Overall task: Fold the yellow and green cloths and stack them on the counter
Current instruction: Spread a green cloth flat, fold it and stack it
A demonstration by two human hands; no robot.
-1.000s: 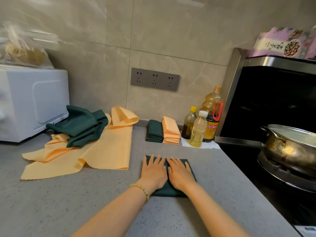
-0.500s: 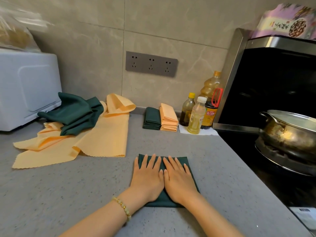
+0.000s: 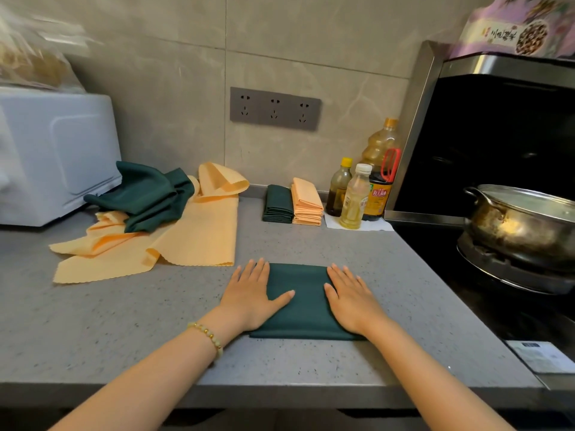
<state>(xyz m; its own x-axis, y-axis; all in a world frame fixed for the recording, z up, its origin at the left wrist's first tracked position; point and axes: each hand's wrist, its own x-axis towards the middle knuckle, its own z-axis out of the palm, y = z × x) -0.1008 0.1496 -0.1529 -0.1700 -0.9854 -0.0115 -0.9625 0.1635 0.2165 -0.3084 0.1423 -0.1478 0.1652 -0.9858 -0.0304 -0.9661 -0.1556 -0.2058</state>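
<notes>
A folded dark green cloth (image 3: 300,301) lies flat on the grey counter (image 3: 124,321) in front of me. My left hand (image 3: 250,295) rests palm down on its left edge, fingers spread, and my right hand (image 3: 351,298) lies flat on its right edge. At the back stand a stack of folded green cloths (image 3: 278,204) and a stack of folded yellow cloths (image 3: 306,202), side by side. To the left lie unfolded yellow cloths (image 3: 193,241) with a crumpled green cloth (image 3: 149,197) on top of them.
A white appliance (image 3: 53,157) stands at the far left. Three bottles (image 3: 362,194) stand by the wall near the stacks. A metal pot (image 3: 525,225) sits on the black stove at the right. The counter's front edge runs just below my forearms.
My hands have slid apart from the middle of the folded green cloth to its left and right edges. The view has shifted slightly.
</notes>
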